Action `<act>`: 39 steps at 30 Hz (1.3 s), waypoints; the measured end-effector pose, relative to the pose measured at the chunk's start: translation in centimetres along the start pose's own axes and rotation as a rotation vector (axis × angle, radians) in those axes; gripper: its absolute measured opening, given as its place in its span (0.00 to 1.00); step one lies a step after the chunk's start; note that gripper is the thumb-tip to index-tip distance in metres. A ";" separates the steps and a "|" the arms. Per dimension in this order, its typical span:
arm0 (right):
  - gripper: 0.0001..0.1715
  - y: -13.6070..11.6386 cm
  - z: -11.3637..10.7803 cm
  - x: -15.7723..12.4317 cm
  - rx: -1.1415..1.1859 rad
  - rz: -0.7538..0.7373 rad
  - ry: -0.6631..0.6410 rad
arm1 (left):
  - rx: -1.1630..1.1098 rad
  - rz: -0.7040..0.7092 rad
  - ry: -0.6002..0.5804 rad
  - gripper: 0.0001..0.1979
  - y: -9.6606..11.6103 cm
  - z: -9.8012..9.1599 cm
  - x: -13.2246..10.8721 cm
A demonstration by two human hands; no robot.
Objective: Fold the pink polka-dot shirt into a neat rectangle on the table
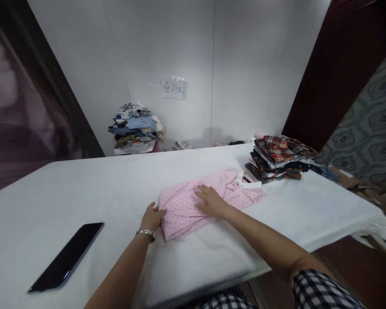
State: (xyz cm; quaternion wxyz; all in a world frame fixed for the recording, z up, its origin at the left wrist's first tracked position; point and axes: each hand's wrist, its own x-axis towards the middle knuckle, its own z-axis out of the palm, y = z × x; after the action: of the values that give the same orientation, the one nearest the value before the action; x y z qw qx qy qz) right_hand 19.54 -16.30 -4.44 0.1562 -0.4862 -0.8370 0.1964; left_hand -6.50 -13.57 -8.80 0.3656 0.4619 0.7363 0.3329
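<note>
A pink shirt (pixel 183 201) with small dark dots lies folded lengthwise on the white table, its collar end to the right. A white tag or collar strip (pixel 251 185) shows at that end. My left hand (pixel 152 218), with a bracelet at the wrist, holds the shirt's left edge, thumb over the cloth and fingers curled beside it. On top of the shirt, near its middle, my right hand (pixel 211 201) rests flat with fingers spread.
A black phone or tablet (pixel 67 257) lies at the left on the white table (pixel 83 189). Folded clothes, plaid on top, form a pile (pixel 276 156) at the right. Another clothes pile (pixel 138 126) stands at the back by the wall, near a paper sign (pixel 175 89).
</note>
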 end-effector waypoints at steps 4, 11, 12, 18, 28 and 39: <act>0.37 -3.7 -0.5 1.3 0.014 -0.042 0.197 | 0.024 0.010 0.035 0.40 1.0 0.4 0.1; 0.40 -3.5 2.3 8.4 -0.074 0.155 0.115 | 0.078 0.053 0.063 0.27 1.6 0.5 0.2; 0.40 -2.7 2.8 9.1 -0.093 0.184 0.060 | 0.085 0.057 0.071 0.27 1.5 0.5 0.0; 0.35 -0.6 4.3 9.8 -0.131 0.199 -0.020 | 0.098 0.076 0.062 0.31 1.2 0.4 -0.6; 0.34 -1.7 5.5 6.2 -0.139 0.102 -0.014 | 0.055 0.122 0.016 0.30 0.7 1.1 1.4; 0.32 -5.6 5.9 2.2 -0.002 0.012 0.140 | -0.078 0.185 0.045 0.24 2.2 -3.7 0.4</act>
State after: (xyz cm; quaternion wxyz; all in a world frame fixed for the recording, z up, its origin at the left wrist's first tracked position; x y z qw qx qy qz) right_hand 11.65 -17.95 -6.76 0.2127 -0.5038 -0.8214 0.1619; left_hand -8.83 -12.98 -5.21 0.3344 0.5057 0.6850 0.4040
